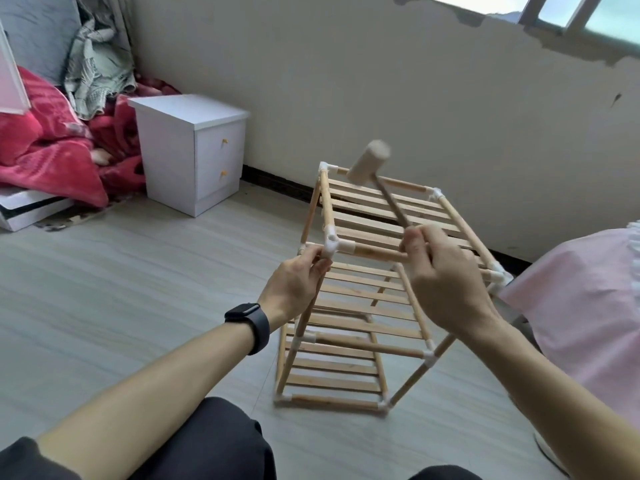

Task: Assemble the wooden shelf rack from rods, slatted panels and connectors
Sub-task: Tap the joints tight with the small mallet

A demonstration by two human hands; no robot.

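A tall three-tier shelf rack of pale wooden rods, slatted panels and white plastic connectors (pixel 363 295) stands on the grey plank floor (pixel 138 289), leaning slightly away from the seated person. The left hand (pixel 294 289), with a black smartwatch (pixel 249 323) on its wrist, has its fingers curled round the rack's near-left upright rod, fingertips touching the white three-way corner connector (pixel 330 245) at the rack's top. The right hand (pixel 446 282) is closed round the thin handle of a light wooden mallet (pixel 369 162), just above the rack's near top rail; whether it touches that rail cannot be told. The mallet's cylindrical head is raised over the far-left part of the rack's top panel, clear of the slats and slightly blurred. Left of the rack, well apart, a white two-drawer bedside cabinet (pixel 194 150) stands against the wall, with a crumpled red blanket (pixel 45 147) beyond it. Just right of the rack hangs a pink cloth (pixel 588 306).
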